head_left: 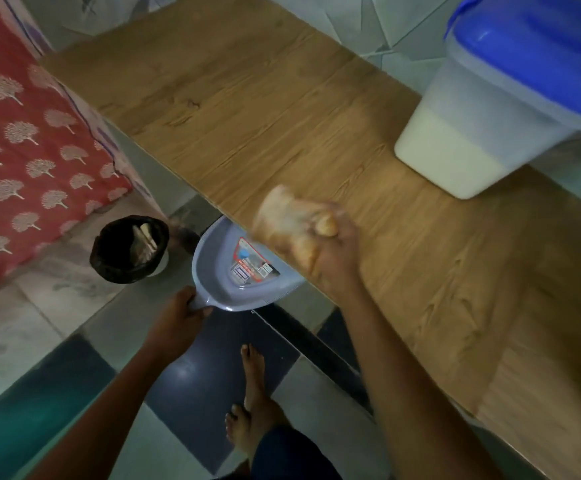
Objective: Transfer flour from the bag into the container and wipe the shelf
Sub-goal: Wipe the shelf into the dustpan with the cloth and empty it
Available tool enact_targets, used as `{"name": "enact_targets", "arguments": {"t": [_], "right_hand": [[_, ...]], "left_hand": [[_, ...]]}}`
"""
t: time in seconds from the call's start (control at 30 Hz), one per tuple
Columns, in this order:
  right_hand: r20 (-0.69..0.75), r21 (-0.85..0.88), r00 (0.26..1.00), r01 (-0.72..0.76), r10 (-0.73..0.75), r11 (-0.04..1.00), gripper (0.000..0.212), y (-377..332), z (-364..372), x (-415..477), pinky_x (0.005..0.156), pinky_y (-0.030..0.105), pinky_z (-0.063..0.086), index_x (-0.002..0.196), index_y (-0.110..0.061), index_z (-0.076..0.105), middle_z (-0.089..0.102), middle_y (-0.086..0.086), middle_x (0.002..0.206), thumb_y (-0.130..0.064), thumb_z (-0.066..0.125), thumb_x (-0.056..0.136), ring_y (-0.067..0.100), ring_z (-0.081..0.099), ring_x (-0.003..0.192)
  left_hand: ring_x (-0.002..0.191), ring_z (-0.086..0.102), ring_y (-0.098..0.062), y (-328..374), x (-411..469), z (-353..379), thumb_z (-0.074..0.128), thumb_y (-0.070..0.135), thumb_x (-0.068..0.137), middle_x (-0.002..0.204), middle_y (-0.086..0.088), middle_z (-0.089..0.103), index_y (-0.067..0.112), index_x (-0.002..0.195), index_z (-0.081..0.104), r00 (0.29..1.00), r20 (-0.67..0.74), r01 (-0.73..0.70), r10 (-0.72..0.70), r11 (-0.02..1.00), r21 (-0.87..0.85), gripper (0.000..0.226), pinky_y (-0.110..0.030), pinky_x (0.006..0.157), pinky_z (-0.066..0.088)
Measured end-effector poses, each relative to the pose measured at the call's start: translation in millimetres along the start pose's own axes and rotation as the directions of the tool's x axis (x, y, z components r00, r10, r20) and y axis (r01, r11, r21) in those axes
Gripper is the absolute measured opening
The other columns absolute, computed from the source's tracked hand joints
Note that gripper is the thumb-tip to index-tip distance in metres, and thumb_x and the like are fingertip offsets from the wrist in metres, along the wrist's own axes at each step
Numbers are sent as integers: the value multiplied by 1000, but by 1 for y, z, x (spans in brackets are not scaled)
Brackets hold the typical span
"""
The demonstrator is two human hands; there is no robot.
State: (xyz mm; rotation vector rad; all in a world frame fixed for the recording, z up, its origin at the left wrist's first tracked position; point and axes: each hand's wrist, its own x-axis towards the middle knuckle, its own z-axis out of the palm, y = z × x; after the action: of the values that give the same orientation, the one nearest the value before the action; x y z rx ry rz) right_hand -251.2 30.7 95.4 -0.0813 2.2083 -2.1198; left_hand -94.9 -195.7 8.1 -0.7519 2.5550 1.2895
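Observation:
A wooden shelf (240, 109) runs diagonally across the view. At its near edge my right hand (334, 251) is shut on a crumpled yellowish cloth (285, 220), blurred by motion, which lies on the shelf surface. Just below that edge my left hand (178, 320) grips the handle of a grey dustpan (223, 271), held level against the shelf's rim. At the far right of the shelf stands a translucent container (472, 147) with a blue lid (545, 53), about half full of white flour. No flour bag is in view.
A small bin (128, 252) lined with a black bag stands on the tiled floor left of the dustpan. A red patterned mattress (25, 143) lies at the left. My bare feet (251, 403) stand on the floor below the shelf edge.

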Motion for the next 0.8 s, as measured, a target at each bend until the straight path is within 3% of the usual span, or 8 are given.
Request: {"name": "enact_targets", "arguments": {"t": [0.07, 0.17, 0.33, 0.4, 0.5, 0.6, 0.7, 0.8], "right_hand": [[-245, -17, 968, 51, -54, 999, 22, -11, -49, 3, 76, 25, 54, 107, -5, 66, 70, -2, 93, 8, 58, 92, 3, 66, 83], [-477, -315, 838, 121, -267, 941, 23, -3, -122, 16, 86, 22, 53, 113, 4, 63, 68, 3, 102, 9, 55, 92, 8, 66, 92], [-288, -654, 946, -81, -148, 753, 37, 46, -125, 38, 105, 47, 43, 117, -9, 66, 69, 9, 119, -33, 50, 94, 26, 62, 111], [-85, -735, 989, 21, -123, 677, 41, 48, -83, 36, 104, 47, 39, 117, -12, 66, 68, 9, 120, -38, 46, 93, 29, 60, 111], [293, -595, 952, 254, -89, 762, 28, 28, -20, 18, 92, 37, 49, 115, -19, 68, 68, -2, 117, -31, 57, 92, 16, 62, 105], [459, -449, 885, 151, 82, 881, 32, 21, -3, -5, 84, 21, 53, 118, -19, 69, 63, -2, 112, -7, 64, 89, 9, 60, 99], [291, -176, 951, -57, 107, 983, 31, 12, -30, -20, 81, 26, 54, 111, -7, 68, 69, 0, 99, 3, 68, 82, 5, 65, 90], [-125, -73, 986, -122, 112, 990, 21, -5, -107, -13, 79, 29, 58, 110, 4, 67, 71, 10, 97, 5, 61, 89, 9, 68, 84]], "left_hand": [[83, 64, -32, 0, -6, 5, 70, 5, 88, 87, -11, 66, 10, 99, 63, 1000, 12, 15, -15, 1000, -25, 13, -44, 75, 49], [84, 63, -30, -1, -12, 10, 69, 8, 90, 91, -10, 66, 11, 102, 62, 999, 44, 7, -7, 1000, -9, 14, -44, 76, 49], [84, 61, -24, 1, -17, 13, 70, 11, 91, 93, -7, 65, 16, 104, 61, 998, 70, -1, 1, 1000, -7, 16, -36, 74, 44], [83, 62, -23, 2, -17, 15, 70, 12, 91, 91, -5, 65, 19, 102, 61, 998, 70, -2, 1, 1000, 10, 15, -34, 73, 43], [82, 62, -22, 9, -20, 19, 69, 10, 91, 90, -5, 66, 19, 98, 61, 999, 54, -4, 3, 1000, 22, 14, -32, 68, 43], [81, 62, -26, 22, -29, 22, 68, 4, 90, 89, -9, 65, 17, 95, 60, 999, 52, -10, 10, 1000, 9, 16, -28, 64, 43], [80, 60, -22, 30, -42, 30, 69, 4, 90, 88, -2, 63, 19, 100, 58, 999, 33, -15, 15, 1000, -6, 21, -31, 65, 40], [84, 57, -16, 37, -57, 44, 68, 6, 92, 91, 3, 60, 19, 106, 58, 999, 41, -8, 8, 1000, -16, 22, -28, 72, 39]]}}
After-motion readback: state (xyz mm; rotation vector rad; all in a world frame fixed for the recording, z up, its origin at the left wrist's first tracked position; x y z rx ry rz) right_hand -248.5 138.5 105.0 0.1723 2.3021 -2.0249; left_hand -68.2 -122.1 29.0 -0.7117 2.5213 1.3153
